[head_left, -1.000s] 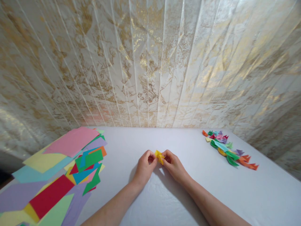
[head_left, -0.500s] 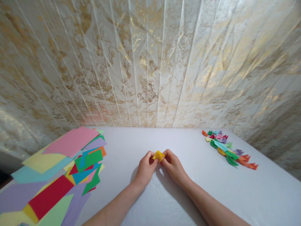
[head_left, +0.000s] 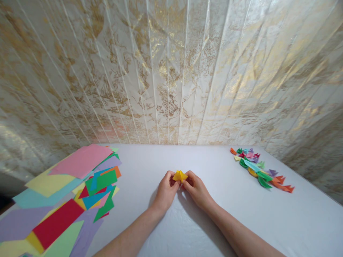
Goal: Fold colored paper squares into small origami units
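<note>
A small piece of folded yellow paper (head_left: 179, 175) is held between both hands, a little above the middle of the white table. My left hand (head_left: 166, 191) pinches its left side with thumb and fingers. On the opposite side, my right hand (head_left: 197, 189) grips the paper the same way. Pointed flaps and a raised centre crease show between the fingertips. The fingers hide the lower and rear parts of the paper.
Coloured paper sheets, including a pink sheet (head_left: 84, 159) and a red rectangle (head_left: 58, 224), lie overlapping at the left. Several small folded paper pieces, among them a green one (head_left: 264, 182), form a row at the right on the table (head_left: 171, 235). A gold-patterned curtain (head_left: 171, 89) hangs behind.
The yellow paper has shifted slightly left and looks wider and flatter between the fingers. Both hands still grip it, with the fingertips a little moved.
</note>
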The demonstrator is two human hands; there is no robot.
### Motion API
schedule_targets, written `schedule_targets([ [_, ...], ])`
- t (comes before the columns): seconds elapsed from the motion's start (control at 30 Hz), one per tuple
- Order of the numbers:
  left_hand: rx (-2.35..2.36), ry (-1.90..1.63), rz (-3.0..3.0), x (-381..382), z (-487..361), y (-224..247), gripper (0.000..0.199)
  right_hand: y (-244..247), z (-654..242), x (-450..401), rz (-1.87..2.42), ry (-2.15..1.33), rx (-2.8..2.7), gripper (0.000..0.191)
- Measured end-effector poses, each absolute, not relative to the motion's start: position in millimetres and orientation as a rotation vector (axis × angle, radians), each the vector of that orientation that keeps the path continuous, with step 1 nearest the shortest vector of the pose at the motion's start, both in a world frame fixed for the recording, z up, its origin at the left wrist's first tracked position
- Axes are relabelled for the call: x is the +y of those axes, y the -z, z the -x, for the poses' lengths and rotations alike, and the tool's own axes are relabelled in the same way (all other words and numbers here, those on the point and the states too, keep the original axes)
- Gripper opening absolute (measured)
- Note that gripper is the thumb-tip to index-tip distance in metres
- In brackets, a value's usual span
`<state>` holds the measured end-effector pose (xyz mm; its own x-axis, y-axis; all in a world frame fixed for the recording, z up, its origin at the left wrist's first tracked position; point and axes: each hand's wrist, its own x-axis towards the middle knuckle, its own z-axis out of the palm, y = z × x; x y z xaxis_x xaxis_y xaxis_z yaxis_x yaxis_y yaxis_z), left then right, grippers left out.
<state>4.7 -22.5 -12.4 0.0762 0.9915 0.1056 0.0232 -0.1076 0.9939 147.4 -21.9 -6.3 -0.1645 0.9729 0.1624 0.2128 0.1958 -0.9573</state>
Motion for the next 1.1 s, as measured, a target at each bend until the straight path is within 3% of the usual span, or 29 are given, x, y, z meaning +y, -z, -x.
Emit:
schedule_targets([
  [0.57,1.121,-1.215,-1.351,-24.7,-6.0,10.4,0.007,7.5,-148.1,-22.0,1.168,-1.054,-1.618,0.004],
  [1.1,1.150,-1.181,-1.438,-27.7,-6.1,11.9,0.007,4.2,-148.6,-27.4,1.327,-0.726,-1.838,0.011],
])
